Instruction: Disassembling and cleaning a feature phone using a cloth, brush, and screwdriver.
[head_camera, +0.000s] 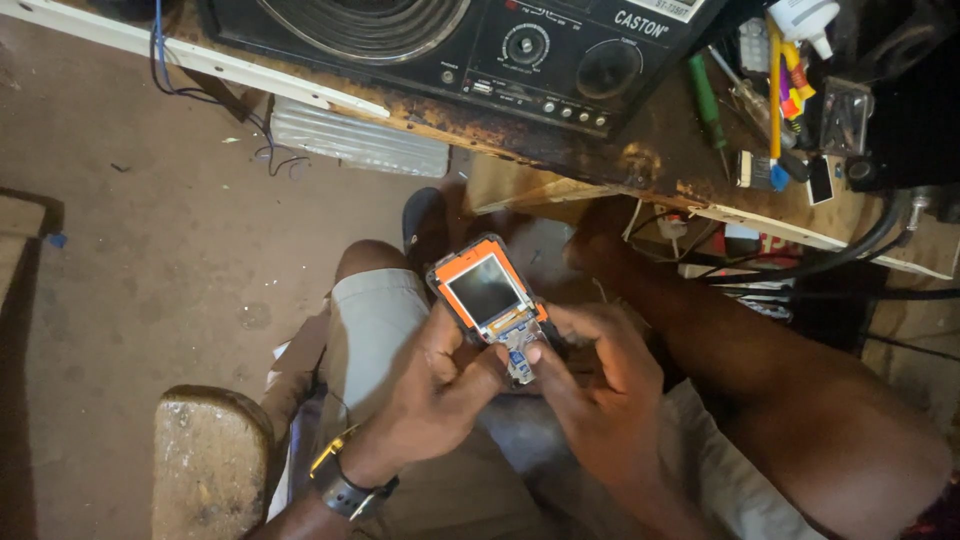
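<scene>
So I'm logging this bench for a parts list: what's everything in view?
Small phone body: one, orange frame, dark screen, held over the lap.
Radio: one, black, on the workbench at top.
Workbench: one, worn brown wood.
Screwdriver: one, green handle, on the bench.
Cables: several, black, under the bench at right.
Stool: one, wooden, lower left.
Wristwatch: one, dark with gold edge, left wrist.
Left hand: grips the phone body.
Right hand: fingers at its lower end.
</scene>
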